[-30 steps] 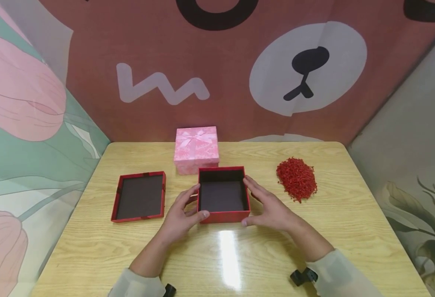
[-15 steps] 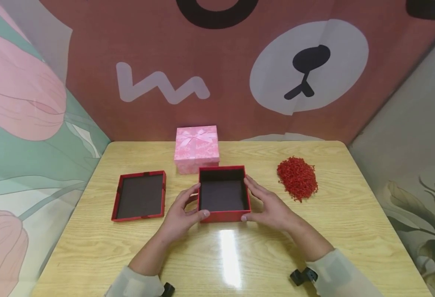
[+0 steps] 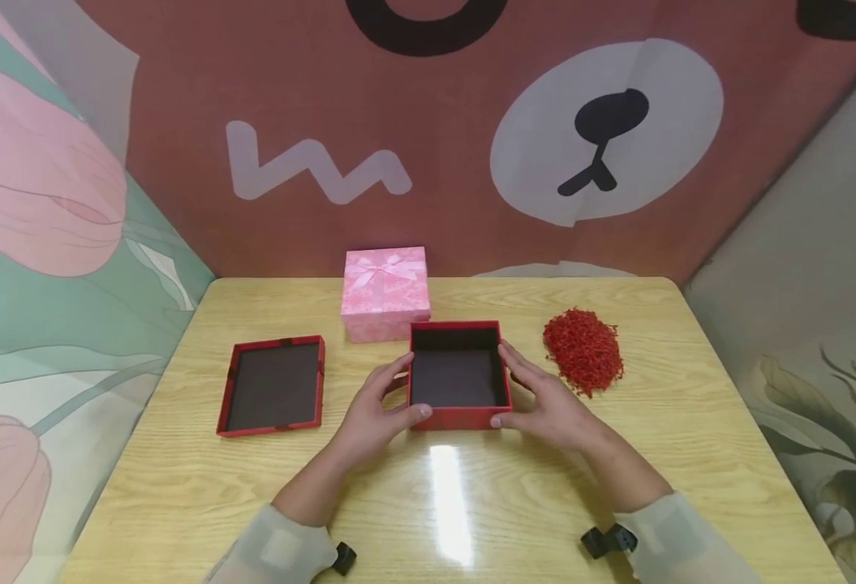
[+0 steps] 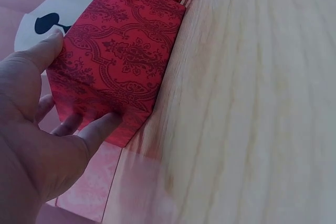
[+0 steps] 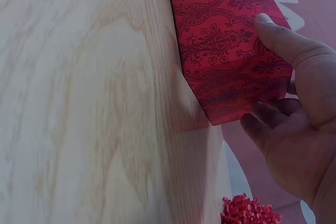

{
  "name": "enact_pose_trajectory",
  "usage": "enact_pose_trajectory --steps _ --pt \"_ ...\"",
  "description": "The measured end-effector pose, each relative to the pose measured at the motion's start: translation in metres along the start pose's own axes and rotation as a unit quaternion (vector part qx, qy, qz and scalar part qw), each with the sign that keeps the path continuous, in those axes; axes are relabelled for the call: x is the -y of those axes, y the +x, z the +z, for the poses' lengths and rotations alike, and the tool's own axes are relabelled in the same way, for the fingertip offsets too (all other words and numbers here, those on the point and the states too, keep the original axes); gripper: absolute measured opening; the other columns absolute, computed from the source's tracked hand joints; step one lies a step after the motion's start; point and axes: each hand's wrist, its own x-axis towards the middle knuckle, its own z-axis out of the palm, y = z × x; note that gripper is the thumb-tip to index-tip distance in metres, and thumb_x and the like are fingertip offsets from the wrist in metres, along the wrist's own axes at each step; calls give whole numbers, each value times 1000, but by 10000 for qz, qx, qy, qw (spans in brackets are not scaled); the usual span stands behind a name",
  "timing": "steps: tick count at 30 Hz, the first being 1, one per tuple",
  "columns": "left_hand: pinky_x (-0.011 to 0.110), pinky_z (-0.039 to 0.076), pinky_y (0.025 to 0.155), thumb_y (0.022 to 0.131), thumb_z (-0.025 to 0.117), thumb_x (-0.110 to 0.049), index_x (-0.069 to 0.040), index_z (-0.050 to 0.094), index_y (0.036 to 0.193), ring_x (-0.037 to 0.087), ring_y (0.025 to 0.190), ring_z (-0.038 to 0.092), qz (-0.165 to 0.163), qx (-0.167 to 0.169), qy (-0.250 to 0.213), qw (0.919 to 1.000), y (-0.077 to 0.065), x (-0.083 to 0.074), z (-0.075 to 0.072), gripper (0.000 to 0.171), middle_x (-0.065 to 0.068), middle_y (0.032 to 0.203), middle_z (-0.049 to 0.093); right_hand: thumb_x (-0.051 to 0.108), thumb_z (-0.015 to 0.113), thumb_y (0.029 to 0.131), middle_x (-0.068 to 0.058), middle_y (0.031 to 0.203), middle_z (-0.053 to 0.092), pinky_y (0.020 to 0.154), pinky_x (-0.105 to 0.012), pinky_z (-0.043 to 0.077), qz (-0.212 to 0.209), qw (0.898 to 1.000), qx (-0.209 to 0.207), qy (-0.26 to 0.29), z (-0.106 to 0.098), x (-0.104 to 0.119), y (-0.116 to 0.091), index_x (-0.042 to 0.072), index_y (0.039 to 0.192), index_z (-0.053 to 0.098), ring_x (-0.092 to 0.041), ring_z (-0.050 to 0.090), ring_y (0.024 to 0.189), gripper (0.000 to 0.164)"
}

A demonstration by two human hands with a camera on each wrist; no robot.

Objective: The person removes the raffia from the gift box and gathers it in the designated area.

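An open red gift box bottom [image 3: 460, 418] with a dark lining stands at the middle of the table, nothing inside it. My left hand [image 3: 371, 418] grips its left side, thumb at the front corner and fingers along the side wall. The right side is held the same way by my right hand [image 3: 555, 412]. Dark damask pattern covers the outer walls of the box [image 4: 123, 51] in the left wrist view. In the right wrist view, the thumb lies on the front wall of the box [image 5: 218, 35], with fingertips at the side wall.
Left of the box lies its red lid [image 3: 274, 385], dark inside facing up. A closed pink gift box [image 3: 386, 288] with a bow stands behind, close to the red box. To the right is a heap of red shredded paper [image 3: 583, 350]. Patterned walls surround the wooden table [image 3: 179, 487].
Both hands have shifted the red box to the right and slightly away from me in the last half second. Before that, my right thumb came onto the front wall. The lid, pink box and shredded paper stay put.
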Motion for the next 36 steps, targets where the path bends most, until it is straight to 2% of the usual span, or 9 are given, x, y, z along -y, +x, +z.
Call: enact_pose_trajectory --steps 2,8,10,16,21,24,31,36 --pt "34 57 97 88 85 -21 -31 44 158 38 144 44 27 35 32 10000 4 0 3 81 16 156 38 47 87 82 10 172 16 118 -54 37 26 10000 -40 -5 -3 -3 -2 26 167 20 -32 32 152 111" --pt "35 56 100 88 85 -21 -21 41 160 36 144 44 141 86 40 9999 13 -2 12 85 13 157 39 42 87 84 7 172 16 115 -55 40 -9 10000 -93 16 -9 -9 -5 24 167 19 -34 35 151 109" --pt "34 56 100 88 86 -22 -22 42 160 35 143 45 172 73 82 9998 15 -2 14 84 11 154 41 40 87 84 7 172 16 115 -55 40 8 9999 -119 41 -11 -9 -6 24 167 19 -34 36 150 108" --pt "40 55 102 87 87 -28 -27 43 159 29 141 48 200 53 361 9991 24 -2 21 84 1 146 48 36 87 85 5 173 16 116 -54 38 71 9997 -150 190 -16 -15 -8 23 167 17 -35 38 149 109" --pt "49 50 108 87 86 -33 -36 43 157 30 141 49 245 89 504 9984 33 -3 26 82 7 148 48 33 87 85 4 173 17 116 -54 39 129 9995 -216 198 -21 -20 -9 22 167 18 -37 42 147 108" --pt "48 49 110 87 86 -36 -41 43 156 27 140 50 216 69 634 9977 37 -4 28 81 7 149 48 33 87 86 4 172 18 116 -53 39 155 9995 -260 95 -24 -23 -8 22 167 18 -35 42 147 107" --pt "47 48 111 87 85 -41 -31 39 161 25 142 48 110 79 995 9949 49 -8 30 87 5 157 44 28 85 88 -6 171 22 113 -57 41 78 9990 -444 -27 -26 -27 -3 17 167 19 -42 47 142 103" --pt "46 49 109 87 81 -52 -36 36 162 25 145 44 -9 -31 1267 9919 59 -9 34 89 -1 161 39 28 81 93 -7 170 25 114 -57 40 183 9978 -591 -216 -29 -28 2 19 167 20 -40 47 142 97"
